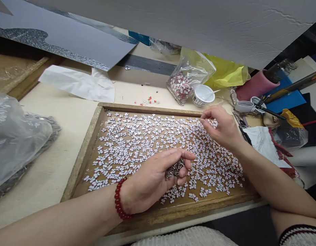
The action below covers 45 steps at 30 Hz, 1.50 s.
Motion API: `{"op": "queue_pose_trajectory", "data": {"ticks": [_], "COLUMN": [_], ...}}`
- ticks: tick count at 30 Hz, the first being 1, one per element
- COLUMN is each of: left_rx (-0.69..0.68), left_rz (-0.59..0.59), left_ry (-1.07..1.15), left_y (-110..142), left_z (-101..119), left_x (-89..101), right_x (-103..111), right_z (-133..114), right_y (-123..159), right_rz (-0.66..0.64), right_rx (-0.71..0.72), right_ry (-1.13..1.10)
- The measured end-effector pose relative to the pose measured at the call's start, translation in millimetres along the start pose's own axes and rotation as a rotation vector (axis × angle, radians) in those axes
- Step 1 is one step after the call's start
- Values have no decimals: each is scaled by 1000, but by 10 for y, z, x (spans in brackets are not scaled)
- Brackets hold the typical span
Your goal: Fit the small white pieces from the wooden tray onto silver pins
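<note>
My left hand (150, 177), with a red bead bracelet (118, 198) at the wrist, is cupped palm up over the tray. In its curled fingers lies a heap of small dark metal pins (174, 169). My right hand (219, 124) hovers over the tray's far right part, thumb and forefinger pinched together. Whatever it may hold is too small to make out. Beneath both hands is a shallow wooden tray (82, 160), its brown base covered with many small white cherry-shaped pieces (132, 136), spaced apart on the left and denser on the right.
Behind the tray stand a clear bag of red and white pieces (181, 85) and a small white cup (203, 95). Tiny red and clear bits (149, 100) are scattered nearby. A plastic bag (16, 136) lies left; tools and a pink roll (258, 83) crowd the right.
</note>
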<state>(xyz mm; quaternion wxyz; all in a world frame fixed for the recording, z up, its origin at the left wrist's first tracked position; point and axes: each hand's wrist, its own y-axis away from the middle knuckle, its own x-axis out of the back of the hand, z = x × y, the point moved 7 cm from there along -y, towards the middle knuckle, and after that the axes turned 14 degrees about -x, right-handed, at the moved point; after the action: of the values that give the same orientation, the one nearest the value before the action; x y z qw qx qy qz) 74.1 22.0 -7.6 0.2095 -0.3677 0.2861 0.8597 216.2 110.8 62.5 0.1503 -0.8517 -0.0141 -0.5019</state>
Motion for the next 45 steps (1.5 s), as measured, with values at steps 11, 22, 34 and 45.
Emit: {"op": "queue_pose_trajectory", "data": {"ticks": [11, 22, 34, 45], "left_rx": [26, 47, 47, 33], "left_rz": [-91, -131, -117, -158], "left_ry": [-5, -123, -42, -108], "left_y": [1, 15, 11, 16], "left_z": [-8, -6, -5, 1], "left_x": [-56, -52, -61, -87], "right_x": [-334, -344, -72, -81], "right_z": [331, 323, 25, -583], "right_y": [-207, -202, 3, 477], "right_rz": [-71, -64, -86, -309], "right_rx": [-4, 6, 3, 215], "right_ry": [210, 239, 145, -330]}}
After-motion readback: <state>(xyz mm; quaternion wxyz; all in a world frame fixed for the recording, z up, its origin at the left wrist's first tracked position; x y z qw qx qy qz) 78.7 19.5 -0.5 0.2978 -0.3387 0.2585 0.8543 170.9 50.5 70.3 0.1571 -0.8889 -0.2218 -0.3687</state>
